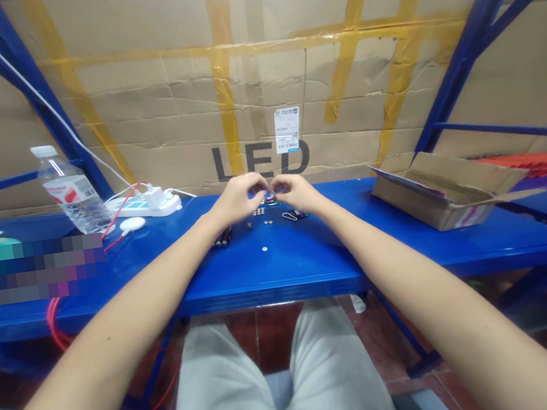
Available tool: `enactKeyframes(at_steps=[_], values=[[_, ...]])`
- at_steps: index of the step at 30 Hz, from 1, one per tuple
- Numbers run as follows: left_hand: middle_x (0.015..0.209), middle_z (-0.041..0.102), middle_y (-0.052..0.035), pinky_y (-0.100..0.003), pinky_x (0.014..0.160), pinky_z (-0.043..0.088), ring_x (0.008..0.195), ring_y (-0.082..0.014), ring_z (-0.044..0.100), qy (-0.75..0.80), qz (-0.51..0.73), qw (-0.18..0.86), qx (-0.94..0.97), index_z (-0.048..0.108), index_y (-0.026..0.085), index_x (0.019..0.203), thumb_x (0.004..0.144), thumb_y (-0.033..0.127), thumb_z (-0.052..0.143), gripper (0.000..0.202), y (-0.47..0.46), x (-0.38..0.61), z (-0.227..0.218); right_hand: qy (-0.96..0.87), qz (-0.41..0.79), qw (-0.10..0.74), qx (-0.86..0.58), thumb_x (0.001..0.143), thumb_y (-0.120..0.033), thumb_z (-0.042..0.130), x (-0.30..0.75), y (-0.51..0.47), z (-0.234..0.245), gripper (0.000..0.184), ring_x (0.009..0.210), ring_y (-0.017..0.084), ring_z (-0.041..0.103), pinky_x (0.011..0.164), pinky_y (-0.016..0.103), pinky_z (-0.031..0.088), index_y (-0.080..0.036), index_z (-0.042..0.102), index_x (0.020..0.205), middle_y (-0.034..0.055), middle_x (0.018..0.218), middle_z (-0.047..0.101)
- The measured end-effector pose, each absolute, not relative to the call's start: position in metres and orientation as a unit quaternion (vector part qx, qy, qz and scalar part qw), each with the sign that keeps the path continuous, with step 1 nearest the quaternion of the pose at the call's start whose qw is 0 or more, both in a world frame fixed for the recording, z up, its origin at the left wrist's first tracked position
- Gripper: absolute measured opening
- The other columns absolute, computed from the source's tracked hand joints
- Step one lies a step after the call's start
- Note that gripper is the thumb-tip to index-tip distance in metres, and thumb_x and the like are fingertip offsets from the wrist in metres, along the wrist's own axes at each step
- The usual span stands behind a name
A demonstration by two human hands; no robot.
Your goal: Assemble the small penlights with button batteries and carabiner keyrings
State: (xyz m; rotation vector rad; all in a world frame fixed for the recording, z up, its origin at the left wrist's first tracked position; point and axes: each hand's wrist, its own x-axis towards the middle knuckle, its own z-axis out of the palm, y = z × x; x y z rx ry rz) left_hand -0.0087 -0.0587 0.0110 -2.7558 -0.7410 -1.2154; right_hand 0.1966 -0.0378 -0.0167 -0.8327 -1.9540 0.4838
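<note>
My left hand (239, 197) and my right hand (295, 192) meet over the far middle of the blue table (281, 264), fingers curled and pinched together on a small dark, multicoloured item (269, 199) between them; what it is I cannot make out. Below the hands lie several small round metal pieces (261, 215), a lone one (264, 249) nearer me, a small clip-like thing (291, 215), and two dark pens (223, 238) beside my left wrist.
A plastic water bottle (70, 190) stands at the left, with a white power strip (145, 202), a round white pad (132, 224) and red cable (117, 209). An open cardboard box (445, 189) sits at the right. Taped cardboard marked LED (260, 159) backs the table.
</note>
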Motion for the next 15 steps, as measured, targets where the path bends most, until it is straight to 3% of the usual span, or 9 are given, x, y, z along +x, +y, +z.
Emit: enactKeyframes(at_steps=[5, 15], values=[[0.088, 0.072, -0.0048, -0.028, 0.077, 0.048, 0.081, -0.0151, 0.063, -0.247, -0.379, 0.031, -0.891, 0.069, 0.016, 0.092, 0.085, 0.014, 0.056, 0.015, -0.0548, -0.0127, 0.0090, -0.797, 0.188, 0.452, -0.353, 0.067, -0.011, 0.056, 0.1975, -0.0360, -0.0183, 0.019, 0.087, 0.018, 0.064, 0.085, 0.033, 0.050, -0.017, 0.065, 0.082, 0.0032, 0.086, 0.069], [0.103, 0.070, -0.0084, -0.033, 0.087, 0.048, 0.096, -0.0202, 0.063, -0.263, -0.301, 0.105, -0.911, 0.071, 0.019, 0.105, 0.089, 0.019, 0.053, 0.023, -0.0534, -0.0072, 0.0012, -0.810, 0.172, 0.427, -0.363, 0.070, -0.015, 0.058, 0.1954, -0.0431, -0.0155, 0.012, 0.078, 0.016, 0.060, 0.075, 0.029, 0.047, -0.017, 0.062, 0.081, 0.0015, 0.079, 0.065]])
